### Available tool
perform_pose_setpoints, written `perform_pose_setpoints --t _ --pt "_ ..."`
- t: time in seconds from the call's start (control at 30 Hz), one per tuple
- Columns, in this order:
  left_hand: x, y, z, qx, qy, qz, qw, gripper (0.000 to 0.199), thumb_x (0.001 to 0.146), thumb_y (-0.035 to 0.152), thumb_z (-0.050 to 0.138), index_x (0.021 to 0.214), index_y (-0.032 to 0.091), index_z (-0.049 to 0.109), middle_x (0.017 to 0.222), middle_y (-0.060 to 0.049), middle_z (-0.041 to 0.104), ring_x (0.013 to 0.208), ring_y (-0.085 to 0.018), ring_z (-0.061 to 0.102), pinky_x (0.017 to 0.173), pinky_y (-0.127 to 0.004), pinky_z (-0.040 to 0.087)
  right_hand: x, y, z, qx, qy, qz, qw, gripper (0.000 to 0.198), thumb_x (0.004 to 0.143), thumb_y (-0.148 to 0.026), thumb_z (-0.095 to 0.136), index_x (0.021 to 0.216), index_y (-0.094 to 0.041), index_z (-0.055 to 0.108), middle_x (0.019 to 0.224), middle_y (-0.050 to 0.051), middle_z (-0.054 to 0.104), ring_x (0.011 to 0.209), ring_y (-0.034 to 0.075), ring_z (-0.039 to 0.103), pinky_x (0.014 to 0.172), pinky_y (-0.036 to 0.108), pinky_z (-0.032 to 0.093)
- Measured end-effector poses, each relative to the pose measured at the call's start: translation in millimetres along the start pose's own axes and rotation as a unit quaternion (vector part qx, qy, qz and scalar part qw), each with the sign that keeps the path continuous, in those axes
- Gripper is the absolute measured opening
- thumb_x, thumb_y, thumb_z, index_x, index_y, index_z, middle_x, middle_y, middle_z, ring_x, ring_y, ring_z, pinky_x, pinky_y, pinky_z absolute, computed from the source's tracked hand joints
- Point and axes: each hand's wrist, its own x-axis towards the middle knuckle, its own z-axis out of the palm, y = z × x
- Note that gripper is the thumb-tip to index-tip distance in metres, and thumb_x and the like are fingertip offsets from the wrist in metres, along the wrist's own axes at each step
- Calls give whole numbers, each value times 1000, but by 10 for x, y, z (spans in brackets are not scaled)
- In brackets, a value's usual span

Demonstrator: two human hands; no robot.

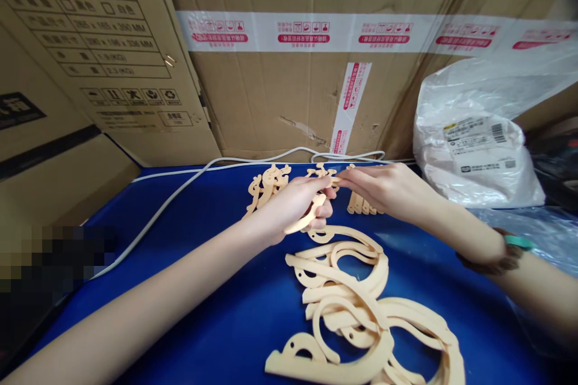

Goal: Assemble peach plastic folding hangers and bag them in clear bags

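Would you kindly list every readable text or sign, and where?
"1.9(KG)", left box
"2.3(KG)", same box
"MM", same box; digits uncertain
"合格证", same box
"白色", same box
"箱", black patch
Recycling sign, same box
Apparently "请确认商品完好后签收!", tape
Too blurred: bag label, remaining print

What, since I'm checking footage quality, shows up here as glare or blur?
Head view: pale glare on the plastic bag, the small print on its label too soft to read; head view: a dark blur in the upper right corner, a pixelated patch at lower left; head view: fairly crisp edges on the nearest wooden pieces.
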Motion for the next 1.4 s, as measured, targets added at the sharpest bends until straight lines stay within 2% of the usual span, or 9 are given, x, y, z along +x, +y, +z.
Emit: perform_pose_setpoints --t 0.2,0.3,0.37,0.53,0.7,0.87,1.07,1.27,1.4 --pt "67 -101 27 74 81 78 991 28 102 29 38 77 20 46 48 8 41 34 -6 36 36 -17 28 93 -168 72 174 -61 137 973 29 99 -29 35 82 -18 55 63 6 64 54 17 59 53 28 39" --pt "87 -139 -15 170 103 131 971 25 100 33 44 78 21 46 51 8 44 40 -7 41 41 -17 30 124 -118 74 390 -57 242 886 33 99 -39 32 79 -21 51 54 0 57 40 11 48 44 26 37" --pt "99 -94 -98 242 96 123 958 28 100 31 40 75 21 46 51 7 46 42 -9 44 43 -19 32 105 23 73 452 -10 302 840 38 99 -48 32 83 -21 53 53 -2 51 39 11 44 42 26 34" --pt "102 193 -442 309 120 85 940 31 94 30 48 68 17 58 62 2 51 50 -10 46 50 -22 37 1 432 -29 336 50 328 881 42 94 -54 43 90 -19 65 65 1 54 58 14 47 55 30 35" --pt "136 273 -753 446 147 59 881 21 81 33 59 73 15 68 66 0 59 59 -12 49 57 -23 35 -79 565 -201 258 -37 251 932 34 89 -53 52 91 -21 65 75 3 66 66 18 58 61 33 40" --pt "208 166 -887 472 143 59 868 21 75 34 62 70 15 69 62 0 61 57 -12 48 55 -24 33 -140 646 -104 101 -104 153 977 21 85 -37 56 91 -23 70 90 6 73 81 24 65 68 36 44" --pt "236 129 -981 505 160 78 844 22 77 36 63 79 16 70 72 -4 67 63 -16 56 57 -25 36 -180 664 35 124 -142 102 977 13 81 -23 57 83 -22 69 87 5 70 80 20 64 68 32 46" --pt "264 78 -1061 528 195 102 820 20 74 35 67 83 17 67 84 -6 72 73 -19 63 60 -26 37 -180 630 57 230 -230 103 940 15 75 -13 57 82 -21 67 82 2 69 69 15 63 61 25 46" --pt "254 74 -1063 539 194 101 813 19 74 36 68 82 18 66 88 -5 73 77 -20 65 61 -26 38 -185 609 50 272 -239 109 926 19 76 -13 53 85 -21 67 85 2 71 70 15 65 60 26 47"
